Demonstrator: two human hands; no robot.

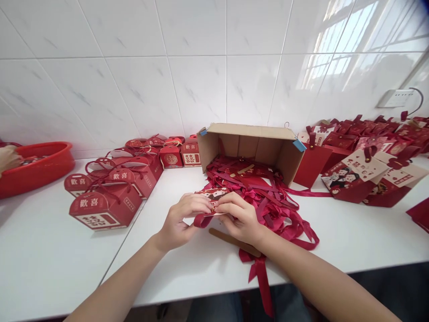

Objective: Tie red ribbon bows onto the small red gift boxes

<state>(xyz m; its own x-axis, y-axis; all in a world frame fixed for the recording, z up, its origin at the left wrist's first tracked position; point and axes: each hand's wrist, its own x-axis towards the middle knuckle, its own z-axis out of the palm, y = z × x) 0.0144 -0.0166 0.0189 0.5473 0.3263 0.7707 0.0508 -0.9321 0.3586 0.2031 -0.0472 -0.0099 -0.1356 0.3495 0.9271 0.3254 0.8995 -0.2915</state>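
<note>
My left hand (179,220) and my right hand (240,218) both grip a small red and cream printed card box (212,195), low over the white table. A loop of dark red ribbon (203,220) hangs at its near side, between my hands. The fingers cover much of the box. Just below my right hand, a flat brown strip (234,242) lies on the table. Behind and to the right, a heap of red ribbons (268,201) spills from an open cardboard box (248,130) lying on its side.
Red boxes with cord handles (107,205) stand at left. Finished-looking red and cream gift bags (348,176) crowd the right side. A red basin (43,167) is at far left, with another person's hand (9,157) over it. A tiled wall (197,89) rises behind.
</note>
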